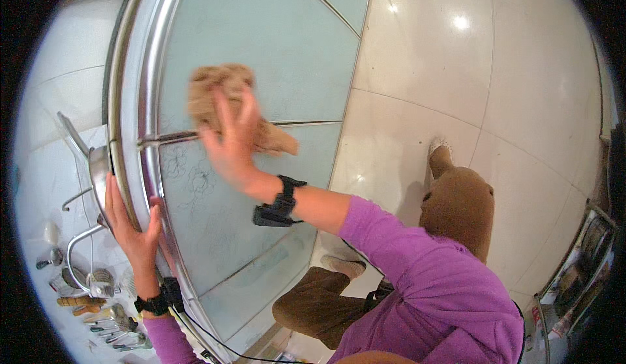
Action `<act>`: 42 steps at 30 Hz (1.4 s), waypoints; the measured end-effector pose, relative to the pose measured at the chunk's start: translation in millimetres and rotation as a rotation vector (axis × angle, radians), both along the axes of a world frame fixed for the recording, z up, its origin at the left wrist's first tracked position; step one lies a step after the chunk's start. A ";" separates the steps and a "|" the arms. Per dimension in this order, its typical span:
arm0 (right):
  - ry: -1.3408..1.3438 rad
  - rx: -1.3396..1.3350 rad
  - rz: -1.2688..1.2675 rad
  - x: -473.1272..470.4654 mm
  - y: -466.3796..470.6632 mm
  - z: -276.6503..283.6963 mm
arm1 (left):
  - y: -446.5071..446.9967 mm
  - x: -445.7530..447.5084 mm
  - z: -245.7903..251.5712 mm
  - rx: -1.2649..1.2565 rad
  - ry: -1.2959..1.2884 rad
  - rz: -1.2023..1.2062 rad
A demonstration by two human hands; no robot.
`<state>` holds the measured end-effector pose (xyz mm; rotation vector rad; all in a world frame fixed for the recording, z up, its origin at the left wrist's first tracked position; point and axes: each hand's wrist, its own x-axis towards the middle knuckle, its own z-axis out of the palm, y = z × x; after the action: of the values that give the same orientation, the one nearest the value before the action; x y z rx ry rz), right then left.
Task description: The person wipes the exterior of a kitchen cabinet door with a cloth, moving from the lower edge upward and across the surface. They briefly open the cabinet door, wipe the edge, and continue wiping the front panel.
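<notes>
A bunched brown cloth [222, 95] lies under my right hand [234, 139], against the pale blue glass front of a cabinet door [303, 46]. My fingers are spread over the cloth, and its loose end hangs towards the floor. Both the cloth and the hand are somewhat blurred. They span the upper part of the seam between this door and a neighbouring flower-patterned door [234, 183]. At the left, my left hand [132, 232] rests on the counter edge [117, 119], its thumb apart from the fingers. Its fingertips lie beside a steel vessel [99, 168].
Left of the counter edge are a curved metal faucet [76, 246], several utensils [117, 330] and a wooden-looking item [80, 301]. A metal trim rail [151, 80] runs along the cabinet top. Floor tiles [415, 61] extend right, towards a rack [577, 261]. A black cable [215, 339] trails from my left wrist.
</notes>
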<state>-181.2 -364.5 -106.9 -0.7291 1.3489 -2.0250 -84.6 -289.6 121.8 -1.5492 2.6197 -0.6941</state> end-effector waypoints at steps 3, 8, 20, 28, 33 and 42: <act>0.088 -0.239 -0.021 -14.7 -12.5 62.9 | -1.1 3.3 -3.9 0.003 0.012 -0.007; 0.239 -0.343 -0.035 -25.1 -17.6 33.1 | 1.4 2.3 0.2 -0.018 0.009 -0.039; -0.325 0.717 0.204 -19.4 -11.9 -233.5 | 3.8 1.6 -0.6 0.027 0.071 0.002; 0.294 -0.285 0.131 -8.6 22.7 -22.4 | 3.4 2.2 0.4 0.011 0.028 0.019; 0.437 -0.457 0.030 -46.8 -23.1 -0.8 | 4.2 3.5 0.1 -0.007 0.010 0.035; 0.060 0.214 -0.151 -125.3 -194.1 -157.9 | 2.8 7.8 0.8 0.019 -0.047 0.041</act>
<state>-306.5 -558.6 -264.8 -0.6119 1.6700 -1.9457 -76.8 -286.8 122.6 -1.5568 2.5462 -0.6914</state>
